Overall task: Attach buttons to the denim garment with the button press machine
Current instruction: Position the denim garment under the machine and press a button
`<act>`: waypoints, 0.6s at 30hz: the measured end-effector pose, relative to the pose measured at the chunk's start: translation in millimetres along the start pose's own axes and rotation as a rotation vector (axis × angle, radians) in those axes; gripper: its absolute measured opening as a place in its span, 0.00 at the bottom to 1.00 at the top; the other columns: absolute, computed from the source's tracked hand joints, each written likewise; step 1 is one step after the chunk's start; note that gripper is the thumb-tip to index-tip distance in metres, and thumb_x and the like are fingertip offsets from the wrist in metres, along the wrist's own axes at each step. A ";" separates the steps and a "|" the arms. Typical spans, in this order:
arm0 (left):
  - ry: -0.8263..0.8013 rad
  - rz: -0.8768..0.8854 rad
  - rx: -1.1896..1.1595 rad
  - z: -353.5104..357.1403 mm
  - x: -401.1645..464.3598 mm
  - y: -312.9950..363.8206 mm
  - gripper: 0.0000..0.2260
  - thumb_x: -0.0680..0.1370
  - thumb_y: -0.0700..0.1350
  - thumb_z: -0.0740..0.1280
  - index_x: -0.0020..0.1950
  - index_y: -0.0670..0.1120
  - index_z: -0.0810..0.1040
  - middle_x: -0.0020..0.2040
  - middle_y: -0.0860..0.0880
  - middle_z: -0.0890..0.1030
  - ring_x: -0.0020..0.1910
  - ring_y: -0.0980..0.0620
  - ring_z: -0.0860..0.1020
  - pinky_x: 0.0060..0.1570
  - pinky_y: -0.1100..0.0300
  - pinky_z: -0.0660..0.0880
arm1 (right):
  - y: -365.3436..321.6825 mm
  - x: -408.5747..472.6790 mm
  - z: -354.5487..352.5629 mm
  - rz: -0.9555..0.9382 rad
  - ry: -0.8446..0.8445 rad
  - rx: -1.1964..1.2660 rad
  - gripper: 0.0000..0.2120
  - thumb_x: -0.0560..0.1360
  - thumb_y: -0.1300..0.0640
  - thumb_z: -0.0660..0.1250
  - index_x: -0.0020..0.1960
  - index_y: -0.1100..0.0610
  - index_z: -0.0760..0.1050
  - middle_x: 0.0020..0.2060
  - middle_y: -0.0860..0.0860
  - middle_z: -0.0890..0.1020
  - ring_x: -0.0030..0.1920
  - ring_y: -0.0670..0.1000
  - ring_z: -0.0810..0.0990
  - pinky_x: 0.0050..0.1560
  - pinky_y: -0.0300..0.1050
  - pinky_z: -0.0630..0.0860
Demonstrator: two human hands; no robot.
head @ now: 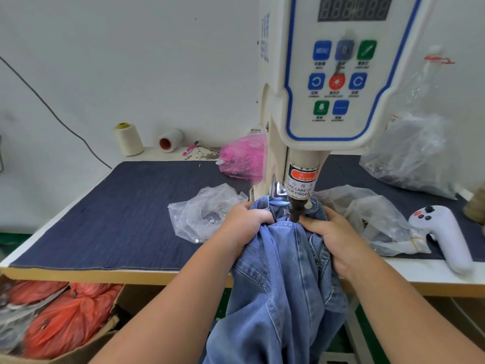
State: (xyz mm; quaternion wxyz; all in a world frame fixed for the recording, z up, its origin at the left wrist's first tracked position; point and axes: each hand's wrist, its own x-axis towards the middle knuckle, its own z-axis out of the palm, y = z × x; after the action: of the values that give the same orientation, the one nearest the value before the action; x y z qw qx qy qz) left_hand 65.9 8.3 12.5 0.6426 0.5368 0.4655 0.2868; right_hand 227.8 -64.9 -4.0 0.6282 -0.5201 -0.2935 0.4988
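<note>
1. My left hand [244,227] is curled tight, with its fingers bunched round cloth.
2. My right hand [333,232] is curled too, and its thumb and fingers pinch cloth.
3. Both my bare arms reach forward, and my hands sit close side by side.

Two thread cones [128,139], perhaps four plastic bags [207,212], one pink marker [190,148], one white controller [443,232].

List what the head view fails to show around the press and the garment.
- Die under the punch: hidden by the denim garment.
- Left hand and right hand fingertips: buried in folds.
- Display digits: blurred.
- Clear bag contents: too small.
</note>
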 end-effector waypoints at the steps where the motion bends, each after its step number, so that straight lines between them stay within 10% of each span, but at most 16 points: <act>1: 0.007 0.004 0.010 0.7 -0.3 0.1 0.09 0.62 0.38 0.68 0.40 0.45 0.79 0.35 0.44 0.78 0.34 0.47 0.77 0.36 0.57 0.73 | 1.4 0.5 -0.7 0.004 0.000 0.004 0.28 0.59 0.59 0.76 0.58 0.63 0.78 0.48 0.61 0.86 0.46 0.58 0.85 0.50 0.52 0.79; 18: -0.210 -0.037 0.045 -1.0 -33.2 1.6 0.12 0.64 0.38 0.69 0.47 0.40 0.78 0.40 0.39 0.79 0.39 0.44 0.78 0.43 0.52 0.76 | 6.5 -38.4 -20.6 0.039 -0.076 0.070 0.23 0.62 0.60 0.75 0.57 0.61 0.79 0.51 0.63 0.84 0.49 0.63 0.85 0.46 0.54 0.82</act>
State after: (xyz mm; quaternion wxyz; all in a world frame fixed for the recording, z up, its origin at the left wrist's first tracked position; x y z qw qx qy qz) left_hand 51.9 -19.8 23.7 0.6807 0.5697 0.4116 0.2064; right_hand 231.3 -108.4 -10.3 0.6245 -0.4843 -0.2894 0.5402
